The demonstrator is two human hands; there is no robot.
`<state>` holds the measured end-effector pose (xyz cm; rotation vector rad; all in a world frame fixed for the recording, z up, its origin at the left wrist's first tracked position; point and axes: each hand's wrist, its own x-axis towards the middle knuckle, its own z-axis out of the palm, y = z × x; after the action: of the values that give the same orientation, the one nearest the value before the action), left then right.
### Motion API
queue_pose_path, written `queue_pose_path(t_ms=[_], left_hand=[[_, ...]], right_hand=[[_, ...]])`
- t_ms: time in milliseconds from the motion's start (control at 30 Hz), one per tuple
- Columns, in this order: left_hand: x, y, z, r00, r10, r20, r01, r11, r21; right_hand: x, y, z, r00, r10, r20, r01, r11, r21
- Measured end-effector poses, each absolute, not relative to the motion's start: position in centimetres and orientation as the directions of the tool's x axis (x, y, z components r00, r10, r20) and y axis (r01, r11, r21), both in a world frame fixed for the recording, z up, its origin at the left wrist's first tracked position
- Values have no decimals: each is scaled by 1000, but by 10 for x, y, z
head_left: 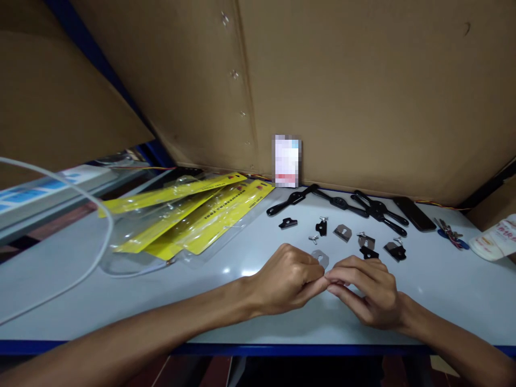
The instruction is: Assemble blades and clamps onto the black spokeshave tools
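My left hand (288, 279) is closed, its thumb and forefinger pointing right. The fingertips of my right hand (366, 290) are drawn together and meet it; anything held between them is hidden. Just beyond my fingers lies a grey metal blade (321, 258), partly covered. Another slotted blade (342, 233), a small black cap plate (321, 228) and a wing screw (313, 239) sit farther back. Close to my right hand are another black cap plate (368, 252) and a blade with a black plate on it (395, 251). Behind these lie several black spokeshave bodies (337, 202).
Yellow-carded clear packages (201, 215) are heaped on the left, near a white cable (108, 236). A blurred bright upright object (287, 161) leans against the cardboard wall (342, 97). To the right are a black phone (415, 213), keys (449, 232) and a white container (494, 242).
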<state>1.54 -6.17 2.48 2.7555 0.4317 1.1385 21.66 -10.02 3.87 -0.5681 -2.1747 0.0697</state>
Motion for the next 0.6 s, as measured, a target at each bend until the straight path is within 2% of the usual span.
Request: queue_pose_path(t_ms=[133,233,333,433,500,600], left_hand=[[14,-54,29,618,359,700,226,-933,279],[7,-32,35,480,487,730,342,-870,356],[-7,-2,40,307,652,693,514,-727,456],[-20,21,39,185,757,627,617,-586,525],[-26,31,35,184,792,582,670,-535,515],[-31,42,27,241,818,521,773,-487,407]], right_hand=[[217,-94,36,-541,513,666,371,857,-358],[220,-83,28,-563,575,594,438,817,-375],[219,-74,22,-549,659,515,594,740,-314],[208,-69,18,-651,654,385,642,745,-179],[196,-62,15,-730,624,278,619,777,-118],[177,-40,11,-752,639,163,626,769,-131]])
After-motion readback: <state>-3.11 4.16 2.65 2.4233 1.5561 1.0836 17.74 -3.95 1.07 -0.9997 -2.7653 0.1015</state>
